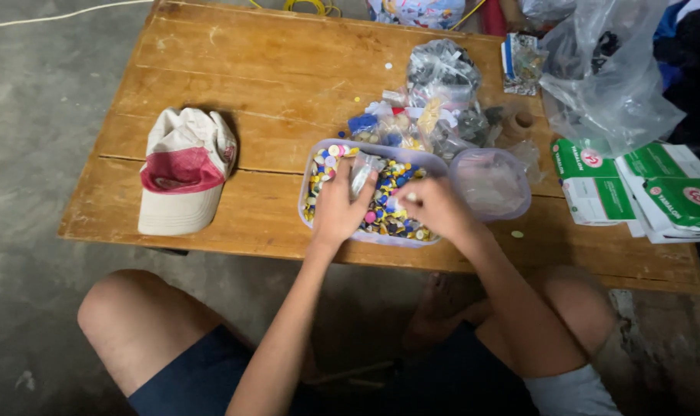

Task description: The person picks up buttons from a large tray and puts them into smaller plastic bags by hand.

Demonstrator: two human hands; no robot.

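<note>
A clear plastic tub [313, 166] full of small coloured buttons [385, 208] sits on the low wooden table [273, 85]. My left hand [338, 208] rests over the tub and holds a small clear plastic bag [360, 174] between thumb and fingers. My right hand [436, 206] is over the tub's right side, its fingers pinched on a small pale button [411, 197].
A white and red cap [184, 169] lies to the left. A round clear lid [490, 183] sits right of the tub. Small bags of parts [441, 100] pile behind it. Green and white boxes [643, 189] and a big plastic bag [608, 73] stand right. My knees are under the table's front edge.
</note>
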